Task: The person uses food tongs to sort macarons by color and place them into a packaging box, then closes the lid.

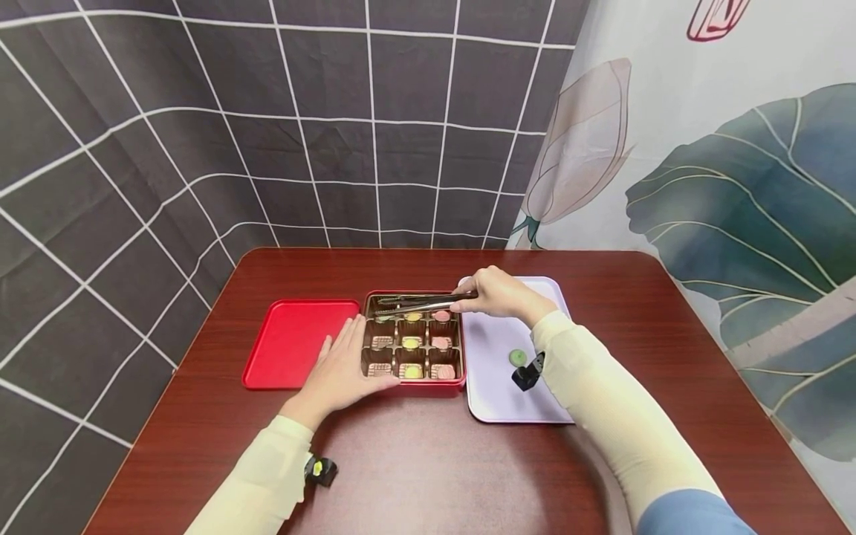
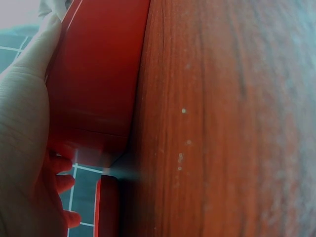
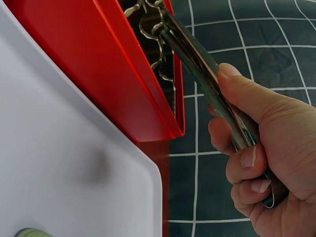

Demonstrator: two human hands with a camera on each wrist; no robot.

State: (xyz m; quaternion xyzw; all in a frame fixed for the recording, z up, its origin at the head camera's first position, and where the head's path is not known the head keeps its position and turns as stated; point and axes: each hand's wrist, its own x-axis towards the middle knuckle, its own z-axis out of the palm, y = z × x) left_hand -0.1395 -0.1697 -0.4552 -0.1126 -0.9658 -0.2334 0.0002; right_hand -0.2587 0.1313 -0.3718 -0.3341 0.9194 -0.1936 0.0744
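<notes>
Head view, right hand: we see our right hand [image 1: 498,293] with fingers curled around metal tongs [image 1: 421,305], whose tips reach over the far left corner of the red box [image 1: 461,383].
Head view, left hand: our left hand [image 1: 341,371] lies flat, fingers straight and together, pressed against the box's left wall, partly over the red lid [image 1: 290,342].
Head view, box: it sits on the wooden table [image 1: 435,468] between the lid and the lavender tray [image 1: 495,401], touching both; its brown compartments hold pink, yellow and patterned sweets.
Head view, tray: a green sweet [image 1: 517,357] lies on it, near our right wrist.
Left wrist view: our left hand [image 2: 22,148] rests on the red box [image 2: 98,74] wall, fingers straight, fingertips reddened by reflection; the table [image 2: 222,123] fills the right side.
Right wrist view: our right hand [image 3: 261,148] clamps the tongs [image 3: 197,59], thumb on top, fingers wrapped beneath; the tips enter the red box [image 3: 98,64] over the crinkled liner. The tray [image 3: 59,163] lies just beside it.
</notes>
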